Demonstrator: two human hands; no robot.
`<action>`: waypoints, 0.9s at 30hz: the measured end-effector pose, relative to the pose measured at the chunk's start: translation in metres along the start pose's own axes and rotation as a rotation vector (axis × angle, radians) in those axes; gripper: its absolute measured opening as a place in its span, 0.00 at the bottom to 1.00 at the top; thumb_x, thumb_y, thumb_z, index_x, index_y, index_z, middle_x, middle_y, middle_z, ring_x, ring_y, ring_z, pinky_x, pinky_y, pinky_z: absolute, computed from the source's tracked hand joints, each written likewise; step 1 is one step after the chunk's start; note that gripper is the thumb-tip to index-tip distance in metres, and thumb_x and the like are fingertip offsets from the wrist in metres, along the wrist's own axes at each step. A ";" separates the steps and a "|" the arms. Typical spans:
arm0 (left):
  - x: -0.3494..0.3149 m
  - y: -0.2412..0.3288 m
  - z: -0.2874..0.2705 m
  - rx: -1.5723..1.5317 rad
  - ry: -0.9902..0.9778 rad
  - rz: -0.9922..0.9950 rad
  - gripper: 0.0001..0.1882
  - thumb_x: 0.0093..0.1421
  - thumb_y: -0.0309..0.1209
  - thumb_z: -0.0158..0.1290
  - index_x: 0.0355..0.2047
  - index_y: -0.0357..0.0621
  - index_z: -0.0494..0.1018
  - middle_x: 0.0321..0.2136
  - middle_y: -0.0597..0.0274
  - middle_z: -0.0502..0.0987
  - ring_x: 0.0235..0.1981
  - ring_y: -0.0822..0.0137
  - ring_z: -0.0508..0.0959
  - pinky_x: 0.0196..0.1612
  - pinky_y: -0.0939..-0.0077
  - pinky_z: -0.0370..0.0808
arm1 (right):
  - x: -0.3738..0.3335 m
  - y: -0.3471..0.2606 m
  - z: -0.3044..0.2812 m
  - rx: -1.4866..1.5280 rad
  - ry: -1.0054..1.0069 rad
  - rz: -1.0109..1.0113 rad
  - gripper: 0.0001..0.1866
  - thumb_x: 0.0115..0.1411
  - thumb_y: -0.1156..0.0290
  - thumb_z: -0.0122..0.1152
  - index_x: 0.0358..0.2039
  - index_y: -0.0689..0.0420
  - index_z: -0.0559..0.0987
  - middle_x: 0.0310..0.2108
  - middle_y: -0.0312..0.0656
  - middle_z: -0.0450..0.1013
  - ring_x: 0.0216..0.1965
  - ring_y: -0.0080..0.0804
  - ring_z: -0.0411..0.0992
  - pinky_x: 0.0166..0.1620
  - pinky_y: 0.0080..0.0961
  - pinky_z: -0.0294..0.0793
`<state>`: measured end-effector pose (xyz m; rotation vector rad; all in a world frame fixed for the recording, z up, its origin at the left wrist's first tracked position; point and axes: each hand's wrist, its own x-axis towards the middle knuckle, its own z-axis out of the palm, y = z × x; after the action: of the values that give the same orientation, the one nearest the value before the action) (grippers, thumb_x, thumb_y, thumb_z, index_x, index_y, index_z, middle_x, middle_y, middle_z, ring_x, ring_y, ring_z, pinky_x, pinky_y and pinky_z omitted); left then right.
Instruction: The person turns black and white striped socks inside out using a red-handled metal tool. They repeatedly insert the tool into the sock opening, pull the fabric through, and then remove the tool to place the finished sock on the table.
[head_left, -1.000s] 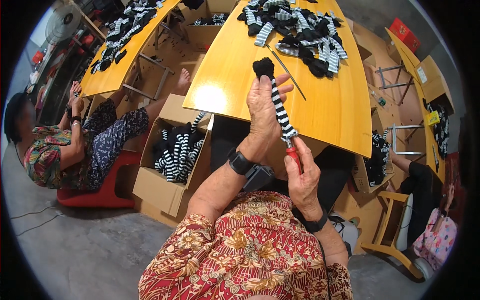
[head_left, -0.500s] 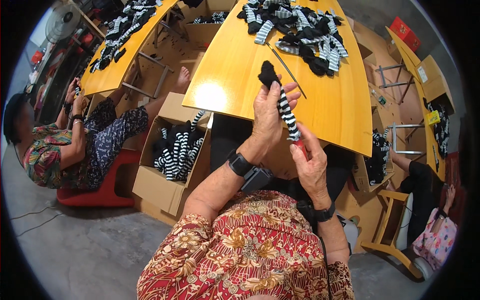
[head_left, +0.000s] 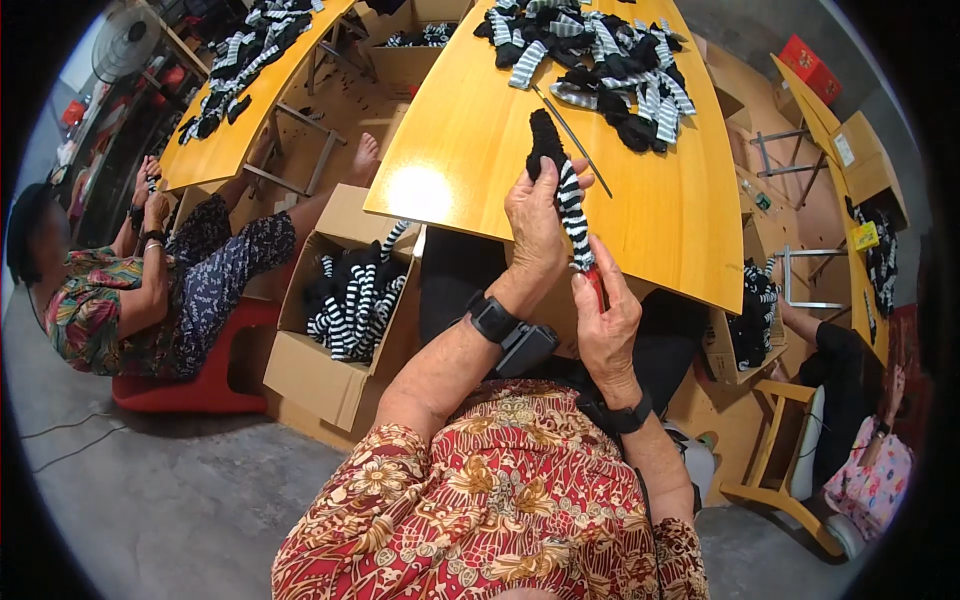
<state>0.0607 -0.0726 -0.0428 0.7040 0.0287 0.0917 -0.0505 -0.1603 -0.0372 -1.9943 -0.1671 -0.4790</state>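
Observation:
A narrow black-and-white striped knit sock (head_left: 572,215) with a solid black end stretches between my hands over the table's near edge. My left hand (head_left: 535,225) grips it around the black part, thumb on top. At the striped lower end, my right hand (head_left: 608,330) holds a red-handled tool (head_left: 598,284). The tool's other end is hidden, so I cannot tell whether it is inside the sock. Beyond my left hand, a thin dark rod (head_left: 575,140) lies on the yellow table (head_left: 440,150). Farther back is a heap of black and grey-striped socks (head_left: 625,75).
Left of my knees stands an open cardboard box (head_left: 315,390) of striped socks. Another box (head_left: 745,345) is at the right. A person (head_left: 110,300) sits on a red stool (head_left: 195,390) at the left; another (head_left: 865,475) is at the far right. A wooden chair (head_left: 770,450) stands nearby.
The black end of the sock has risen and straightened, showing more length above my left hand. My right hand has moved slightly left and up, with its fingers straighter.

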 end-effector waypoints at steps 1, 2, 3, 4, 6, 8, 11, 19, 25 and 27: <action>0.001 0.000 -0.003 0.017 -0.015 -0.026 0.17 0.67 0.40 0.47 0.46 0.38 0.69 0.37 0.54 0.79 0.34 0.69 0.80 0.34 0.81 0.75 | -0.001 0.004 0.000 -0.018 0.011 -0.044 0.22 0.57 0.80 0.56 0.54 0.63 0.72 0.42 0.54 0.75 0.41 0.43 0.76 0.44 0.31 0.74; 0.000 0.003 -0.006 0.035 -0.029 -0.057 0.18 0.67 0.41 0.48 0.47 0.39 0.69 0.37 0.55 0.79 0.34 0.70 0.80 0.34 0.81 0.75 | -0.002 0.006 0.000 -0.038 0.022 -0.082 0.22 0.57 0.80 0.56 0.54 0.63 0.72 0.40 0.53 0.75 0.40 0.43 0.76 0.43 0.31 0.74; -0.001 0.007 -0.010 0.053 -0.042 -0.089 0.18 0.66 0.41 0.49 0.48 0.40 0.69 0.37 0.56 0.79 0.33 0.70 0.80 0.34 0.81 0.74 | -0.002 0.006 -0.004 -0.063 0.005 -0.092 0.23 0.56 0.81 0.56 0.54 0.63 0.72 0.37 0.52 0.74 0.37 0.41 0.76 0.41 0.31 0.74; -0.001 0.011 -0.013 0.107 0.010 -0.071 0.19 0.65 0.42 0.50 0.48 0.41 0.69 0.37 0.57 0.79 0.33 0.71 0.80 0.34 0.81 0.74 | 0.000 0.003 -0.010 -0.086 -0.013 -0.102 0.23 0.55 0.81 0.57 0.54 0.62 0.73 0.35 0.50 0.74 0.35 0.40 0.75 0.39 0.30 0.74; 0.003 0.020 -0.017 0.208 0.107 -0.035 0.20 0.64 0.43 0.52 0.50 0.43 0.69 0.36 0.60 0.80 0.33 0.72 0.80 0.34 0.82 0.74 | 0.000 0.002 -0.017 -0.141 -0.045 -0.141 0.24 0.54 0.82 0.57 0.54 0.61 0.73 0.30 0.48 0.72 0.31 0.38 0.74 0.35 0.29 0.74; 0.010 0.031 -0.022 0.259 0.085 0.004 0.20 0.62 0.44 0.55 0.46 0.44 0.70 0.31 0.64 0.79 0.30 0.74 0.78 0.34 0.81 0.75 | -0.004 0.004 -0.019 -0.191 -0.076 -0.196 0.25 0.53 0.83 0.58 0.54 0.60 0.73 0.26 0.45 0.70 0.27 0.36 0.72 0.31 0.29 0.73; 0.014 0.037 -0.028 0.401 -0.004 0.055 0.13 0.64 0.39 0.53 0.38 0.41 0.74 0.27 0.66 0.78 0.27 0.77 0.77 0.32 0.82 0.76 | -0.007 0.001 -0.019 -0.259 -0.096 -0.190 0.26 0.53 0.83 0.58 0.54 0.59 0.73 0.26 0.44 0.69 0.25 0.37 0.71 0.29 0.29 0.72; 0.001 0.015 -0.025 0.736 -0.011 0.405 0.08 0.64 0.30 0.53 0.30 0.37 0.74 0.22 0.71 0.74 0.22 0.80 0.70 0.26 0.85 0.68 | -0.005 0.001 -0.004 -0.150 0.005 -0.140 0.26 0.53 0.83 0.57 0.55 0.59 0.73 0.30 0.47 0.71 0.30 0.40 0.73 0.35 0.30 0.73; 0.002 0.051 -0.033 0.422 -0.228 0.092 0.15 0.66 0.32 0.49 0.52 0.44 0.68 0.30 0.67 0.77 0.29 0.75 0.78 0.33 0.83 0.75 | -0.001 -0.002 -0.033 0.100 -0.096 0.032 0.24 0.55 0.81 0.57 0.54 0.61 0.73 0.38 0.43 0.76 0.36 0.23 0.73 0.43 0.21 0.72; 0.002 0.070 -0.043 0.467 -0.310 0.122 0.27 0.68 0.33 0.46 0.66 0.52 0.54 0.42 0.61 0.76 0.39 0.70 0.80 0.42 0.79 0.76 | -0.002 0.007 -0.051 0.245 -0.179 0.224 0.23 0.56 0.79 0.57 0.55 0.60 0.73 0.30 0.38 0.74 0.27 0.17 0.69 0.32 0.14 0.68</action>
<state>0.0549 0.0081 -0.0299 1.1806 -0.2989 0.0926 -0.0638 -0.2085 -0.0238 -1.7874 -0.1063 -0.1289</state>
